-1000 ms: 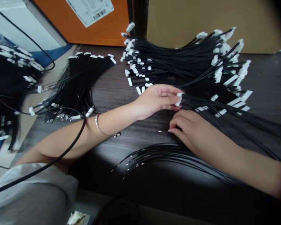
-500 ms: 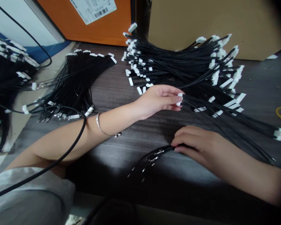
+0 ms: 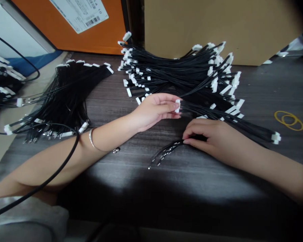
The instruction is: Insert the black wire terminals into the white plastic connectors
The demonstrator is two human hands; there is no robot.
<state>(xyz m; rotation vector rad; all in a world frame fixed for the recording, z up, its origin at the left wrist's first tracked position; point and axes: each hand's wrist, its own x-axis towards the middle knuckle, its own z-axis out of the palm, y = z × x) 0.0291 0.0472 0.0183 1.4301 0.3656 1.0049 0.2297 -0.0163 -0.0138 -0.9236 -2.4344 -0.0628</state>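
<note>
My left hand [image 3: 159, 109] pinches a white connector [image 3: 177, 106] at the end of a bundle of black wires [image 3: 217, 116], which runs right to another white connector [image 3: 276, 137]. Lower and to the right, my right hand [image 3: 204, 136] is closed on several thin black wires [image 3: 166, 149]. Their bare metal tips point left, just over the dark wood-grain table. The part of these wires inside my right palm is hidden. Behind my left hand lies a large pile of black wire harnesses [image 3: 171, 69] with white connectors at both ends.
More harnesses [image 3: 68, 90] are heaped at the left, and another stack [image 3: 3, 77] is at the far left edge. An orange box [image 3: 91, 37] and a brown carton [image 3: 204, 27] stand behind. Yellow rubber bands [image 3: 289, 120] lie at right. A black cable [image 3: 63, 168] crosses my left forearm.
The view has shifted right, so most things sit further left. My right hand has moved up, closer to my left hand, and the wire tips in it lie closer together.
</note>
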